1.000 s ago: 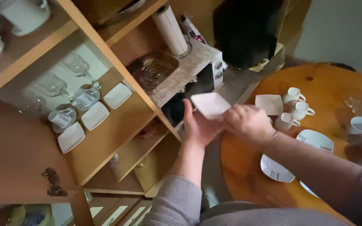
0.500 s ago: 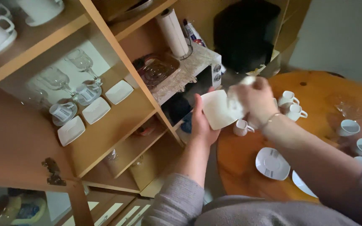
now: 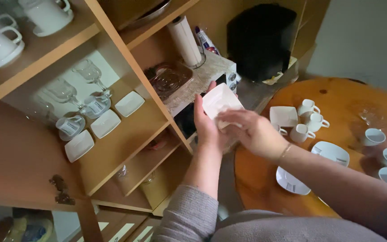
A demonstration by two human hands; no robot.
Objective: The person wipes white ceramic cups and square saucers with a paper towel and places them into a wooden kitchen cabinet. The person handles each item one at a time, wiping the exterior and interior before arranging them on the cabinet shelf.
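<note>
A small square white saucer (image 3: 220, 102) is held up in the air between the wooden cabinet (image 3: 126, 134) and the round wooden worktop (image 3: 337, 112), in front of a microwave (image 3: 211, 80). The left hand (image 3: 206, 127) grips it from behind and below, fingers wrapped on its edge. The right hand (image 3: 251, 130) lies across its lower face, fingers curled on it, possibly with a cloth under them, though the view is too dim to be sure. On the worktop stand white cups (image 3: 307, 118), more square saucers (image 3: 283, 115) and larger plates (image 3: 330, 152). The cabinet shelf carries stemmed glasses (image 3: 90, 74) and saucers (image 3: 106, 123).
</note>
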